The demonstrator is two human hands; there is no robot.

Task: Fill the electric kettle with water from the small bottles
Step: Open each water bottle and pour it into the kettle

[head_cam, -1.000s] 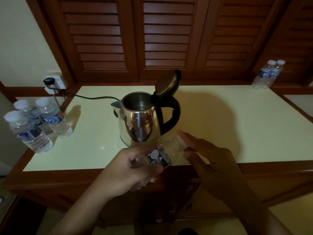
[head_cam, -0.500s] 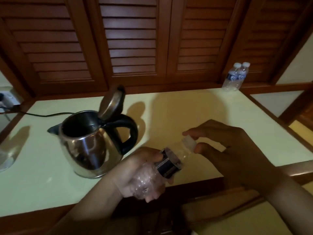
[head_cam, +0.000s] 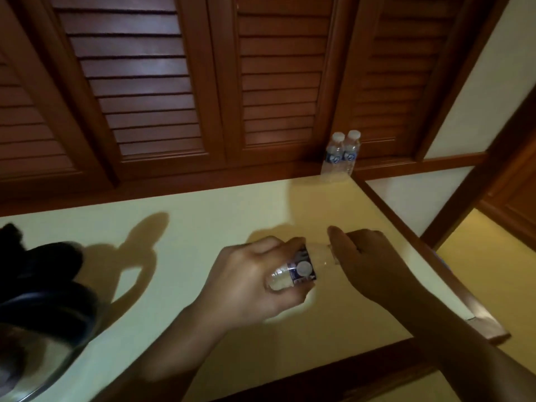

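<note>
The electric kettle (head_cam: 40,309) stood on the counter (head_cam: 208,227), cut off at the view's left edge. Well apart from it, the left hand (head_cam: 246,282) gripped a small bottle (head_cam: 298,269) held sideways above the counter. The right hand (head_cam: 368,265) curled round its neck end, the cap hidden. 2 more bottles (head_cam: 342,155) stood in the far right corner, against the louvred doors (head_cam: 150,91).

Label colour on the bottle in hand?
Dark blue with a white circle, on the small clear plastic bottle; head view.

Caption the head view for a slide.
Left hand grips a small bottle, right hand holds its cap end, kettle at the left edge.
</note>
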